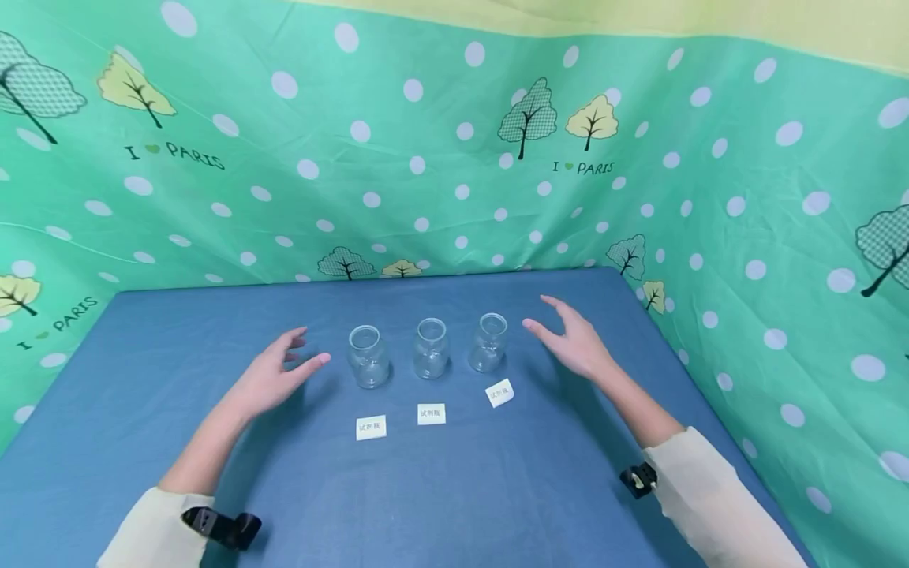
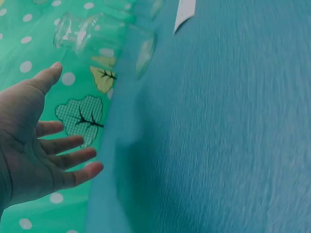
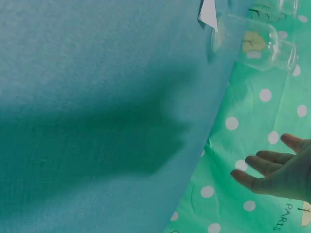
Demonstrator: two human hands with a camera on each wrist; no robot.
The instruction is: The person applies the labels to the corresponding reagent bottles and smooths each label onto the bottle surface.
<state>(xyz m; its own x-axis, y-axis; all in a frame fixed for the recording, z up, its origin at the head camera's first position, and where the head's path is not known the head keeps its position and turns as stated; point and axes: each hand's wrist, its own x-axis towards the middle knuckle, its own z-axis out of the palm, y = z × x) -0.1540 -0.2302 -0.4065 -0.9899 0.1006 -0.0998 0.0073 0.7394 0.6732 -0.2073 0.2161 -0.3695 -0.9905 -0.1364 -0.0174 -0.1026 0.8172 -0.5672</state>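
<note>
Three clear glass jars stand upright in a row: a left jar (image 1: pixel 369 359), a middle jar (image 1: pixel 430 351) and a right jar (image 1: pixel 488 345). In front of them lie three small white paper labels with handwriting, a left label (image 1: pixel 371 427), a middle label (image 1: pixel 431 414) and a right label (image 1: pixel 500 393). My left hand (image 1: pixel 275 373) hovers left of the left jar (image 2: pixel 104 41), fingers spread, touching nothing. Beyond the row's other end, my right hand (image 1: pixel 574 341) hovers beside the right jar (image 3: pixel 252 41), its fingers loosely extended and holding nothing.
A blue cloth (image 1: pixel 454 497) covers the table. Green dotted curtains (image 1: pixel 440 181) with tree prints hang along the back and right sides. Black straps with small devices sit on the left wrist (image 1: pixel 222 527) and right wrist (image 1: pixel 639 480).
</note>
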